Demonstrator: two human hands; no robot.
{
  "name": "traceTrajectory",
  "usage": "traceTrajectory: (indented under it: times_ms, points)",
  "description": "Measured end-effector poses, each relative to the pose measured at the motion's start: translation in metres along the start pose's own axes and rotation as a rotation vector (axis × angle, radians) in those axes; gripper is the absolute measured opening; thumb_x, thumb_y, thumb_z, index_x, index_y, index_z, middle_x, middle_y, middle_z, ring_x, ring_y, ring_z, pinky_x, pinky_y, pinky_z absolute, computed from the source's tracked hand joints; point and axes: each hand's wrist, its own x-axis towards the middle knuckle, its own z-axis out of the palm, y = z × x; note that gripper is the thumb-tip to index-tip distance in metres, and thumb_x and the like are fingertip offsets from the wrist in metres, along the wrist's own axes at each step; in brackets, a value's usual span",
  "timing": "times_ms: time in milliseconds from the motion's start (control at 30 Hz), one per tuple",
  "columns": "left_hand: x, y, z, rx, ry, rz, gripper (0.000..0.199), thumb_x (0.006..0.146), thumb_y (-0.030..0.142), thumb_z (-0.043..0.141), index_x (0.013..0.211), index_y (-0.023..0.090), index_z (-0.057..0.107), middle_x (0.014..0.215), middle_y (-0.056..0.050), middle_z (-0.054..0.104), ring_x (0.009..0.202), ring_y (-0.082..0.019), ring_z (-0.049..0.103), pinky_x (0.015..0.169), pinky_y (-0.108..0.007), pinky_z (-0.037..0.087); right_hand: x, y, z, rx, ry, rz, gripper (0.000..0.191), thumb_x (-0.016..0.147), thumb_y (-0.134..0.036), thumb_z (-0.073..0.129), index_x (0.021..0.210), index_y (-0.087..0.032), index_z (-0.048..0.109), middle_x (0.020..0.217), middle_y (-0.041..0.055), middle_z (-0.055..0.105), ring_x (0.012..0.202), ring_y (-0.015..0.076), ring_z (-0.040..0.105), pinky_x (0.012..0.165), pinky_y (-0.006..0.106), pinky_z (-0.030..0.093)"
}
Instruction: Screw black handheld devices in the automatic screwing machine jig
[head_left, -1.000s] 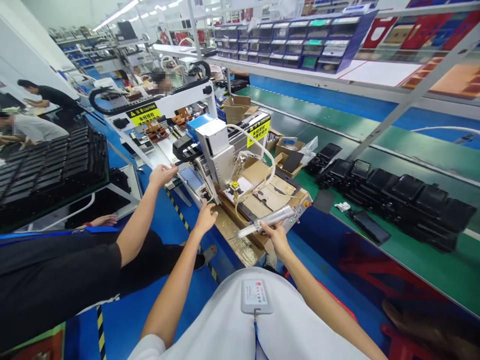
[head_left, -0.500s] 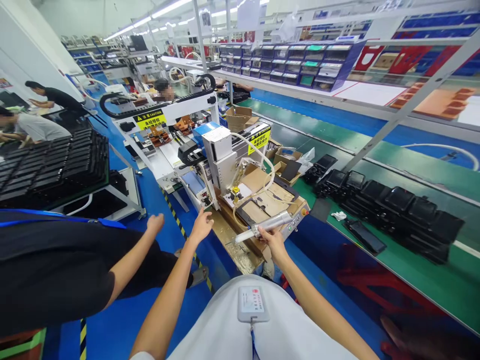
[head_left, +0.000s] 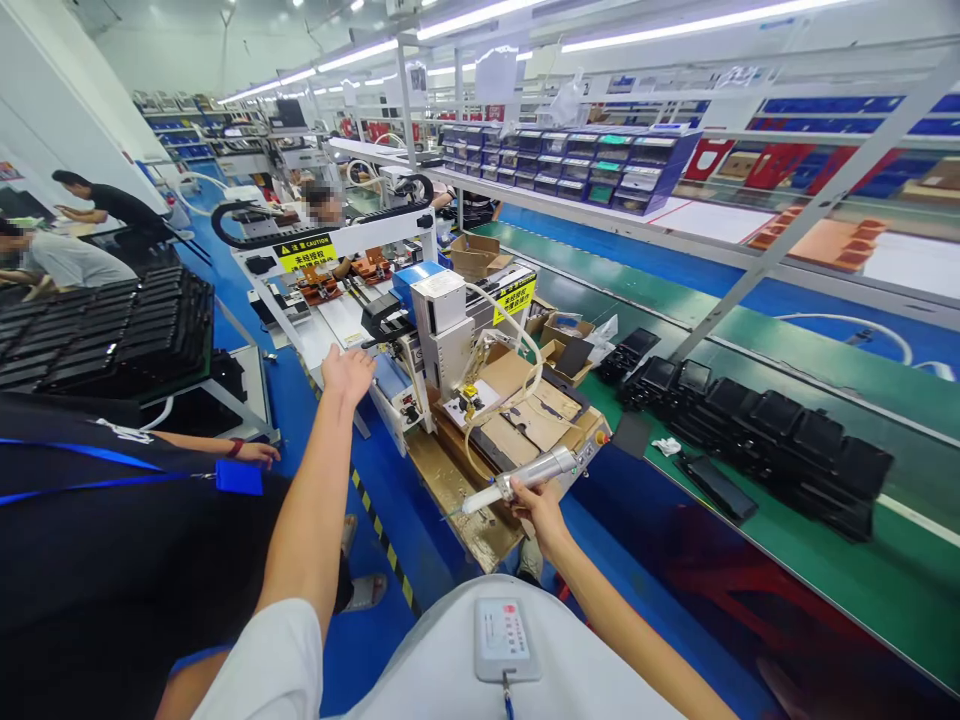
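Note:
In my right hand [head_left: 541,515] is a silver dispensing syringe [head_left: 536,478] with a white nozzle and a thin needle tip, tilted down to the left. My fingers wrap round its lower barrel, above the front of the dispensing machine [head_left: 442,330]. A pale hose [head_left: 536,370] loops from the machine towards the syringe; where it ends is hard to see. My left hand [head_left: 347,374] reaches forward on the left, fingers stretched out and nothing in them. It appears in front of the machine's white frame; contact cannot be made out. Brown cardboard [head_left: 529,425] covers part of the machine bed.
A co-worker in black [head_left: 112,560] stands close on my left. Stacked black trays [head_left: 112,340] rest on a cart behind. Along the green bench [head_left: 810,560] on the right lie black housings [head_left: 757,420] and crumpled white tissue [head_left: 667,447]. Purple drawer bins [head_left: 562,165] stand on a shelf.
My left hand has moved forward and to the left, from pointing near the machine's side to stretched out. The co-worker's hand has drawn back left. The syringe stays in my right hand, slightly lower.

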Motion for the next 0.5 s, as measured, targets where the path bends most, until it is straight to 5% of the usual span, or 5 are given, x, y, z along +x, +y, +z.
traceTrajectory:
  times_ms: [200, 500]
  points:
    - [0.005, 0.013, 0.004, -0.131, -0.061, -0.056, 0.088, 0.094, 0.058, 0.036, 0.155, -0.003, 0.021, 0.163, -0.033, 0.027, 0.149, -0.037, 0.038, 0.119, -0.054, 0.038, -0.005, 0.003, -0.001, 0.034, 0.008, -0.016, 0.051, 0.070, -0.057, 0.083, 0.097, -0.016, 0.068, 0.088, 0.0083, 0.075, 0.071, 0.0190, 0.070, 0.058, 0.027, 0.051]
    - [0.005, 0.002, 0.007, -0.156, -0.055, -0.076, 0.081, 0.095, 0.056, 0.040, 0.150, -0.003, 0.029, 0.161, -0.036, 0.030, 0.150, -0.039, 0.038, 0.115, -0.056, 0.043, 0.006, 0.020, -0.007, 0.073, 0.033, 0.032, 0.053, 0.070, -0.057, 0.084, 0.097, -0.016, 0.065, 0.086, 0.0074, 0.074, 0.068, 0.0173, 0.069, 0.053, 0.024, 0.049]
